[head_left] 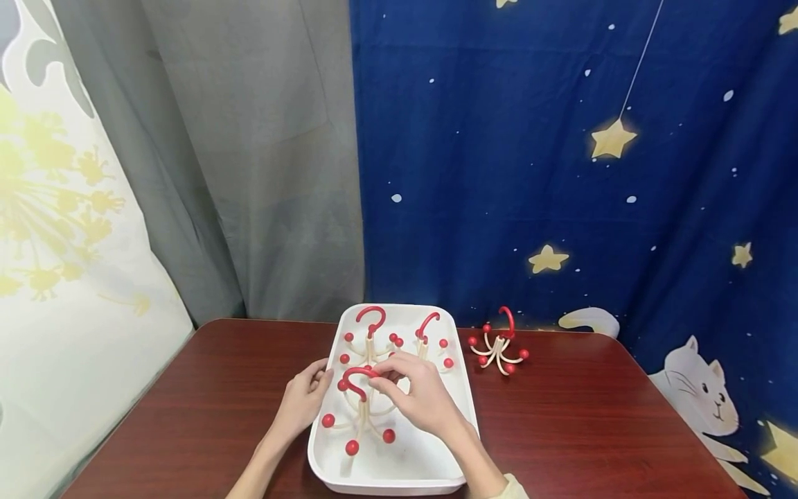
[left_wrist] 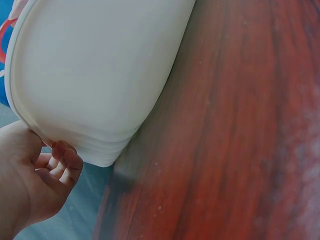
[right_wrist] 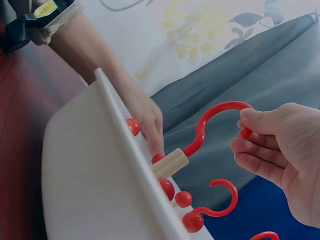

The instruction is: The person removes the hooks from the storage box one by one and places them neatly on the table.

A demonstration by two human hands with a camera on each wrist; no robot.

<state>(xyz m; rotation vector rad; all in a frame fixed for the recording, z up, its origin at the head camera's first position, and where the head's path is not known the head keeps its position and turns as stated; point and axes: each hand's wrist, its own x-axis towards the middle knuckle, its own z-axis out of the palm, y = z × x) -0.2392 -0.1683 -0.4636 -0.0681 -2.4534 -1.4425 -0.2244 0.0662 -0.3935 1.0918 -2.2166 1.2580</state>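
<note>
A white tray (head_left: 430, 454) stands on the table with three hangers in it, each with a red hook and cream arms tipped with red balls. My right hand (head_left: 419, 394) pinches the hook of the nearest hanger (head_left: 364, 409) between thumb and fingers; the right wrist view shows this red hook (right_wrist: 201, 127) close up. At the tray's left side, my left hand (head_left: 305, 398) grips the rim with curled fingers, as the left wrist view shows (left_wrist: 45, 175). Behind the pinched hanger are a back-left hanger (head_left: 370, 346) and a back-right hanger (head_left: 422, 343), partly hidden by my right hand.
On the dark red wooden table (head_left: 561, 430), a fourth hanger (head_left: 499, 346) lies right of the tray. A grey curtain (head_left: 268, 173) and a blue curtain (head_left: 474, 173) with stars hang behind the table's back edge. A white patterned cloth (head_left: 75, 333) hangs at the left.
</note>
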